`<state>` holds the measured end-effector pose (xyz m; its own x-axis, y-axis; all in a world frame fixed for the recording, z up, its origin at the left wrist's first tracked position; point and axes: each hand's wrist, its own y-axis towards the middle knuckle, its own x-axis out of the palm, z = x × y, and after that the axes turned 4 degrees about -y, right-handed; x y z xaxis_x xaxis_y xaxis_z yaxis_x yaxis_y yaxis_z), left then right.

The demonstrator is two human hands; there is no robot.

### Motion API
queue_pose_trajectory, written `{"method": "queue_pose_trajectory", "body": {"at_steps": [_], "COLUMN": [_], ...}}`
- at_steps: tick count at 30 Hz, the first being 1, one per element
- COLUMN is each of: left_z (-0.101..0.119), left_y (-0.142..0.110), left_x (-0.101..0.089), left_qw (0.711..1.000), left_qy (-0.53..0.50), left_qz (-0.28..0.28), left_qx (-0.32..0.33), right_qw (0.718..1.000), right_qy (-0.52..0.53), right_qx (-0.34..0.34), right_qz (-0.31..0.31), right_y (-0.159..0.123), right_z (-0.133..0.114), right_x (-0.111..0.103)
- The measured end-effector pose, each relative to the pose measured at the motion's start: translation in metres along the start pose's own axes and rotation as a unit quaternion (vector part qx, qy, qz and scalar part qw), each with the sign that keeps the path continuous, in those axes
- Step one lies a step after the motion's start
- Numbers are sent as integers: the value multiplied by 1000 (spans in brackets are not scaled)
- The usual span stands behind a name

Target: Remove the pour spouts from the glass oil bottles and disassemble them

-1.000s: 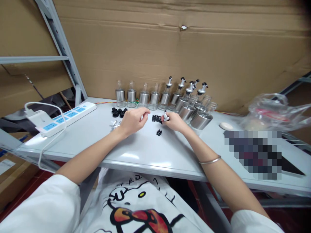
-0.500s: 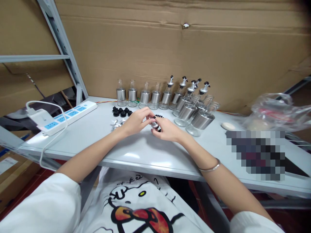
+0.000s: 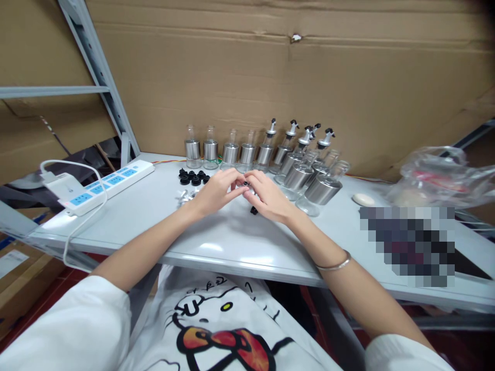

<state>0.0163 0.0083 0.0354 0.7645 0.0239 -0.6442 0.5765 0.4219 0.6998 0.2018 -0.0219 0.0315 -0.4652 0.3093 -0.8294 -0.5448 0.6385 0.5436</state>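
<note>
Bottles of clear glass with brushed-steel sleeves (image 3: 231, 153), five topped, others open-necked, toward the back edge of the pale grey bench (image 3: 174, 226).
Near mid-bench, the right hand (image 3: 271, 198) seems pinched on a small silver-and-black piece (image 3: 246, 184), mostly hidden; the left hand (image 3: 217, 192) curls against it, its grip unclear. Round black stoppers (image 3: 189, 178), shiny silver spouts (image 3: 186, 197) and tiny black bits (image 3: 253, 210) remain unfitted.
</note>
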Motion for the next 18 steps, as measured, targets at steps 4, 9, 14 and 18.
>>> {"method": "queue_pose_trajectory", "body": {"at_steps": [4, 9, 14, 18], "left_z": [1, -4, -10, -8], "left_y": [1, -1, -2, -3], "left_x": [-3, 2, 5, 6], "left_qw": [999, 996, 995, 991], "left_qy": [39, 51, 49, 51], "left_qz": [3, -24, -70, -117], "left_qx": [17, 75, 56, 42], "right_qw": [998, 998, 998, 997], "right_qy": [28, -3, -17, -28], "right_qx": [-4, -4, 10, 52], "right_qz": [57, 66, 67, 45], "right_y": [1, 2, 2, 1], "right_z": [0, -1, -1, -2], "right_x": [3, 1, 0, 0]}}
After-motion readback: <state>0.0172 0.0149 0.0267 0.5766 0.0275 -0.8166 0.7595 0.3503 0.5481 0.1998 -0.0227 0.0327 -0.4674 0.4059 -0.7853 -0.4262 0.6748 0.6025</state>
